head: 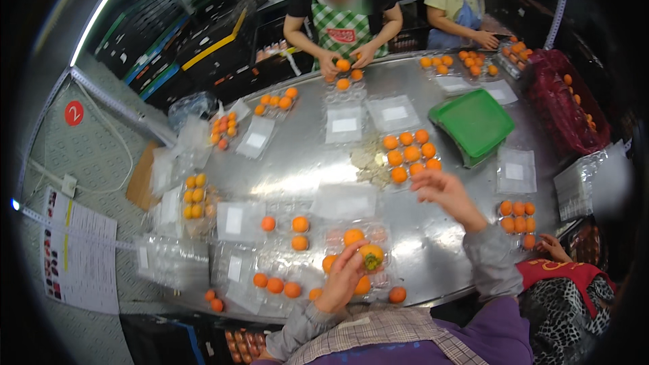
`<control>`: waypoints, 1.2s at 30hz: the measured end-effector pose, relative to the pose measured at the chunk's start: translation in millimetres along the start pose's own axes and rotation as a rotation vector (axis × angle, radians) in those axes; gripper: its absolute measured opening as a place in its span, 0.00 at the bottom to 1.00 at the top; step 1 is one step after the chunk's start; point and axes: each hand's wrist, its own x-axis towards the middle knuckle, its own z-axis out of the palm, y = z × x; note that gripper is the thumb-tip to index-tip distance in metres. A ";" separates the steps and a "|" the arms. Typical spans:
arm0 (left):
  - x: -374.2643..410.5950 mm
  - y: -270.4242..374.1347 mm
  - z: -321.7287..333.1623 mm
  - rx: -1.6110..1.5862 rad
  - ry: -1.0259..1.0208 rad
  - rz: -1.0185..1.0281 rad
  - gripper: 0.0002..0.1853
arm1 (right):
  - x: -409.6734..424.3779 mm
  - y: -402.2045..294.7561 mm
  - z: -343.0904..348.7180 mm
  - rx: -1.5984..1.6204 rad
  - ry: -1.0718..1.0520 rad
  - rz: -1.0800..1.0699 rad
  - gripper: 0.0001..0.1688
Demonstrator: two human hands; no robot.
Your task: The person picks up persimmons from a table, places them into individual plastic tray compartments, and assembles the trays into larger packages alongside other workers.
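Observation:
My left hand [343,279] holds an orange persimmon [371,255] with its green calyx toward me. Below that hand lies a clear plastic fruit tray [377,280], with several persimmons [353,236] in some of its hollows and others bare. My right hand [446,196] is stretched out over the table, its fingers bent and apart, with nothing seen in them. Just beyond its fingertips sits a group of orange persimmons [411,153] in rows; whether the fingers touch the nearest fruit I cannot tell. A loose persimmon [397,294] rests by the table's front edge.
The metal table [299,154] carries more clear trays [289,213] with fruit, lidded packs [345,124] and a green plastic crate [476,124]. A dark red lined crate [563,101] stands right. Co-workers' hands [350,62] work opposite; another hand [552,247] is close at right.

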 end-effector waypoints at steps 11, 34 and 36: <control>-52.9 8.8 -13.0 -0.091 0.117 0.124 0.26 | -95.3 6.9 187.7 -0.527 -0.045 -0.396 0.41; -104.0 -29.4 -105.9 -0.046 0.141 0.195 0.22 | -132.2 0.1 233.9 -0.477 0.059 -0.426 0.38; -106.9 -31.4 -103.5 0.054 0.194 0.176 0.21 | -132.0 0.6 232.5 -0.460 0.060 -0.405 0.38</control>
